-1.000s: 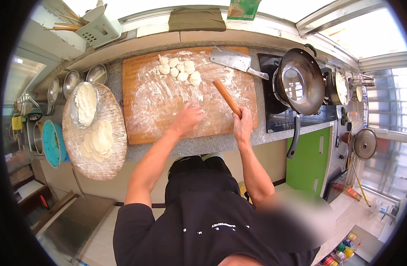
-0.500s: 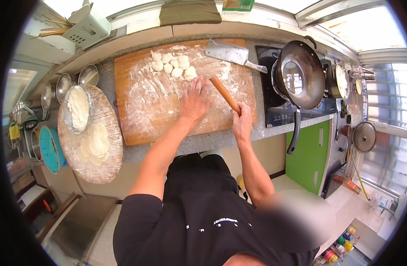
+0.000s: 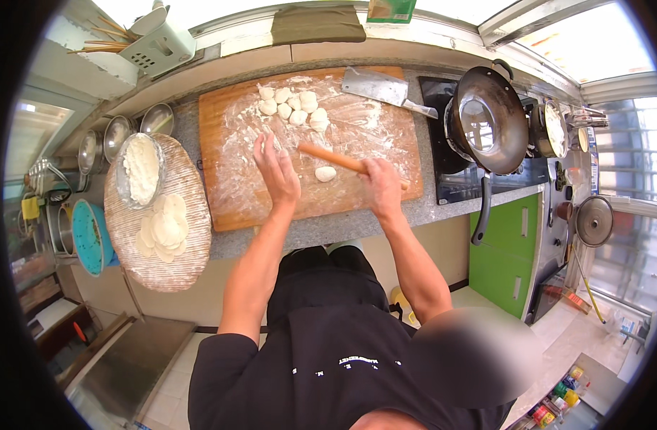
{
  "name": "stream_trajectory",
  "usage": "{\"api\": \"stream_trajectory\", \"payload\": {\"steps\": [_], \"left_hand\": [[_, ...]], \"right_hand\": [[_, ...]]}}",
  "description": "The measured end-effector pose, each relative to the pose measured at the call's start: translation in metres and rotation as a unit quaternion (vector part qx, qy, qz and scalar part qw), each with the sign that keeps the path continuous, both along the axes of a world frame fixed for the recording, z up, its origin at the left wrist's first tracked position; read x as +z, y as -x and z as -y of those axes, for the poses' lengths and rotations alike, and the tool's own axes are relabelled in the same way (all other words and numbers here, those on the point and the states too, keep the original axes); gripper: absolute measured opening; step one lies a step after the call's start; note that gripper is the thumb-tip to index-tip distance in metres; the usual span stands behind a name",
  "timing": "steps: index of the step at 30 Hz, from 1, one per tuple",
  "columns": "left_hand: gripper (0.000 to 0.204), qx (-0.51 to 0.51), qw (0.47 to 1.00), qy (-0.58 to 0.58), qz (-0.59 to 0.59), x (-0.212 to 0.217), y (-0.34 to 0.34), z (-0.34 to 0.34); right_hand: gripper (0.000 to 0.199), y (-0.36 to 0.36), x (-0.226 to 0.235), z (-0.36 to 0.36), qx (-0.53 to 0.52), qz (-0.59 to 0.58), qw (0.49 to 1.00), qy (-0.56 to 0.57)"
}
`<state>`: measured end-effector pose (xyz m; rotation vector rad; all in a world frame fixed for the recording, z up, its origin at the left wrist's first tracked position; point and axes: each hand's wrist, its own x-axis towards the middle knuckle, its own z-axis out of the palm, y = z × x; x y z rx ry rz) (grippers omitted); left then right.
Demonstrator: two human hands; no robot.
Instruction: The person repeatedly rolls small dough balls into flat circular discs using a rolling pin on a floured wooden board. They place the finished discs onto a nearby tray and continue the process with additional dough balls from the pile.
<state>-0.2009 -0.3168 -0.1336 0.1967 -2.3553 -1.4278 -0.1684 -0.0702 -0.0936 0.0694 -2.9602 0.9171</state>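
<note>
My left hand (image 3: 277, 172) lies flat on the floured board (image 3: 232, 201), fingers spread and stretched toward the far edge, holding nothing. My right hand (image 3: 382, 188) is closed around the near end of the rolling pin (image 3: 332, 158), which runs aslant across the board, its far end pointing up and to my left. Just under the pin, between my 2 hands, sits 1 small dough ball (image 3: 325, 173), apart from both hands and resting on the flour.

At the far side of the board is a pile of dough pieces (image 3: 293, 106), well apart from my hands; I cannot count them surely. A cleaver (image 3: 379, 87) lies at the board's far right corner, its handle reaching toward the stove.

To my left, a round woven tray (image 3: 164, 265) overhangs the counter edge. On it are a bowl of flour (image 3: 140, 168) and a stack of flat rolled wrappers (image 3: 162, 228) just beside it. Beyond the tray, 3 metal bowls (image 3: 121, 130) stand in a row along the counter, and a teal basin (image 3: 92, 236) sits lower down, partly hidden under the tray.

To my right, a dark wok (image 3: 486, 118) stands on the stove (image 3: 500, 179), its long handle hanging over the counter edge. Below it is a green cabinet door (image 3: 504, 251). At the far left corner, a pale holder (image 3: 156, 46) with chopsticks stands on the sill.
</note>
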Motion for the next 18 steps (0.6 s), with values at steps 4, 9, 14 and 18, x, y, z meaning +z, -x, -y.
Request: {"api": "stream_trajectory", "payload": {"steps": [4, 9, 14, 18], "left_hand": [[0.055, -0.052, 0.979, 0.194, 0.036, 0.006, -0.029, 0.006], [0.073, -0.127, 0.884, 0.415, 0.174, -0.01, -0.018, -0.001], [0.078, -0.093, 0.889, 0.419, 0.157, -0.012, 0.062, 0.003], [0.082, -0.109, 0.897, 0.408, 0.129, -0.02, 0.042, 0.011]], "right_hand": [[0.029, -0.015, -0.013, 0.021, 0.104, -0.055, 0.992, -0.043], [0.065, 0.001, -0.028, 0.038, 0.134, -0.043, 0.977, -0.16], [0.088, 0.097, -0.038, 0.052, 0.087, -0.031, 0.98, -0.177], [0.092, 0.076, -0.037, 0.056, 0.093, 0.009, 0.98, -0.177]]}}
